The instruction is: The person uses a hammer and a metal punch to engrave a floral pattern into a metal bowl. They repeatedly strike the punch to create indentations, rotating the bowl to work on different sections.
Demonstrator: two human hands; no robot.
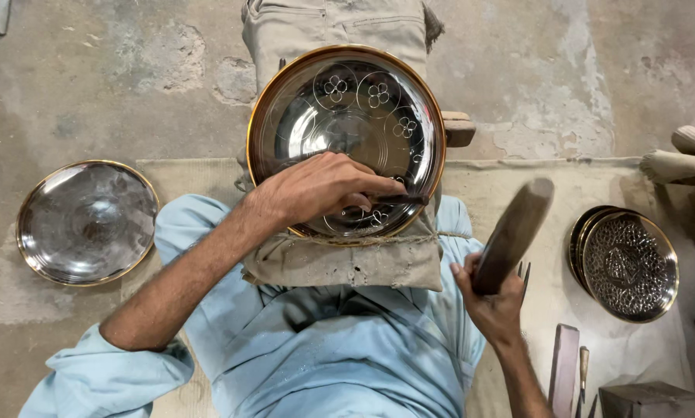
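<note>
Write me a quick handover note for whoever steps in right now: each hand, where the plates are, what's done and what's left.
Left hand: pinching a small chisel against the engraved plate, which rests on a cloth pad over the lap.
Right hand: gripping a wooden mallet, raised beside the plate.
Done: flower motifs in circles along the plate's upper right rim and near the chisel.
Left: the plate's left side looks plain.
Plain plate lies on the floor to the left; patterned plates are stacked at right.
</note>
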